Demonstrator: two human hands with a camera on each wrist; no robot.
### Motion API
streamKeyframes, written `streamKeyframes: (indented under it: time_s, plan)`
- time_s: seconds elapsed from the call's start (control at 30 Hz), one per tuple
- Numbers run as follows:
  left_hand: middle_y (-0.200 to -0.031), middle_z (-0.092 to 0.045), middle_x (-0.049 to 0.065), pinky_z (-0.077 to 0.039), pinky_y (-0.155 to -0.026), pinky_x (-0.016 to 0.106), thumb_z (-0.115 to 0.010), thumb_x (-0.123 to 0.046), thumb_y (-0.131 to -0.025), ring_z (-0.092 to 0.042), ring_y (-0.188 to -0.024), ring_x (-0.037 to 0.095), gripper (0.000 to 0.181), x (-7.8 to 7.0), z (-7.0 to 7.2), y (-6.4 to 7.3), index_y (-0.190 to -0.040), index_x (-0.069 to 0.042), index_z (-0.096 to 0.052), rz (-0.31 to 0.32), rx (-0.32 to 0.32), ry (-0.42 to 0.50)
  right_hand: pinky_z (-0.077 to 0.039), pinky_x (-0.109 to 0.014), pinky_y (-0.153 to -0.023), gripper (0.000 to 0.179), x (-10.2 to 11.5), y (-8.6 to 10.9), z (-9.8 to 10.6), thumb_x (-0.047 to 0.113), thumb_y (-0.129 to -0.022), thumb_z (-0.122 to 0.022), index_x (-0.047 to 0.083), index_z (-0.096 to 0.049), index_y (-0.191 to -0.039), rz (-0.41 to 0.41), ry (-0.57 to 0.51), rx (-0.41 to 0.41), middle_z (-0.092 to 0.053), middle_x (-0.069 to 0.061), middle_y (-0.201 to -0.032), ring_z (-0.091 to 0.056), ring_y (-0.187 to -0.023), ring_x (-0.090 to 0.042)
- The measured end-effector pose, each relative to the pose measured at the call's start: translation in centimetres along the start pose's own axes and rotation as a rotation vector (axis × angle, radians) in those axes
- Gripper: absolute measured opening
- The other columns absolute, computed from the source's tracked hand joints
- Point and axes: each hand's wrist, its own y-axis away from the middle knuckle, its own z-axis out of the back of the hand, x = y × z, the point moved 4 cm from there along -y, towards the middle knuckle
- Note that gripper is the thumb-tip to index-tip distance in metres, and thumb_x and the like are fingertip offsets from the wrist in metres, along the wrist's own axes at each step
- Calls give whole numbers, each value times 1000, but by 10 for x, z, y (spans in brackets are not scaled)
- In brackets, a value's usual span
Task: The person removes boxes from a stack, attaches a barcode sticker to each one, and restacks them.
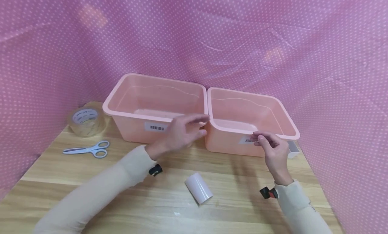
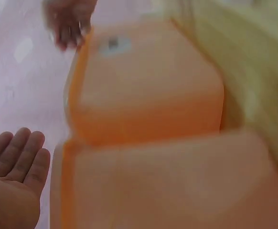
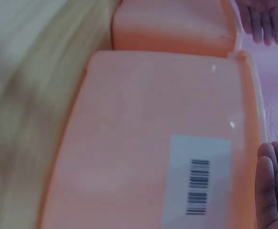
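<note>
Two pink plastic bins stand side by side, the left bin (image 1: 124, 126) and the right bin (image 1: 224, 143), with their rims meeting at the middle. My left hand (image 1: 185, 131) is at that meeting corner, fingers stretched toward the right bin. In the left wrist view its fingers (image 2: 22, 155) look straight beside the rim. In front of the right bin's rim is my right hand (image 1: 274, 151), thumb near the fingertips over the barcode label. No object shows between its fingers in the right wrist view, where the label (image 3: 196, 186) is plain.
Blue scissors (image 1: 88, 149) lie on the wooden table (image 1: 145, 207) at the left. Behind them stands a roll of clear tape (image 1: 88, 126). A glossy pale pink cylinder (image 1: 199, 189) lies at the front. A white box (image 1: 293, 149) shows past the right bin. Pink dotted cloth (image 1: 194, 35) surrounds the table.
</note>
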Motion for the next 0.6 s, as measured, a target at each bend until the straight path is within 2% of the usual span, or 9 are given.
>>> streamKeyframes:
  time_s: [0.07,0.17,0.23,0.33,0.43,0.6]
  plan:
    - [-137,-66,12,-51,-112,40,-74,-16,-92,-63,-128,25,48,1,17,0,-137,-6,-60,0,-36,-46,-62,-19,-70,20,5,-5,3,-2,-97,-59,-20,-67,-101,10,48,-19,-79,6,-89,-74,-77,-8]
    - [-139,-65,13,-52,-110,43,-74,-22,-92,-64,-127,27,53,5,45,0,-141,-9,-58,-5,-80,-162,-60,-16,-69,18,11,-13,12,-3,-96,-60,-17,-70,-99,37,153,-69,-77,12,-87,-72,-73,-4]
    - [-140,-64,14,-51,-111,45,-74,-25,-93,-63,-128,29,55,10,66,1,-143,-11,-56,17,-110,-217,-59,-14,-68,17,15,-20,20,-2,-96,-60,-15,-72,-98,57,232,-110,-76,16,-86,-71,-72,-1]
    - [-137,-66,16,-51,-110,49,-77,-22,-89,-64,-124,32,57,19,99,2,-141,-9,-57,23,-196,-289,-59,-13,-66,17,17,-31,33,0,-95,-61,-12,-73,-99,69,302,-166,-74,19,-86,-70,-71,1]
    - [-134,-67,17,-48,-111,53,-79,-18,-86,-61,-126,34,57,28,129,7,-138,-5,-59,31,-273,-331,-57,-10,-64,17,17,-40,48,2,-95,-62,-8,-75,-101,66,365,-217,-73,22,-86,-68,-70,3]
    - [-137,-66,13,-45,-114,51,-80,-21,-86,-59,-127,31,59,38,170,21,-139,-9,-60,110,-370,-350,-55,-7,-68,18,10,-50,72,2,-94,-62,-6,-75,-104,37,439,-272,-71,25,-87,-67,-73,6]
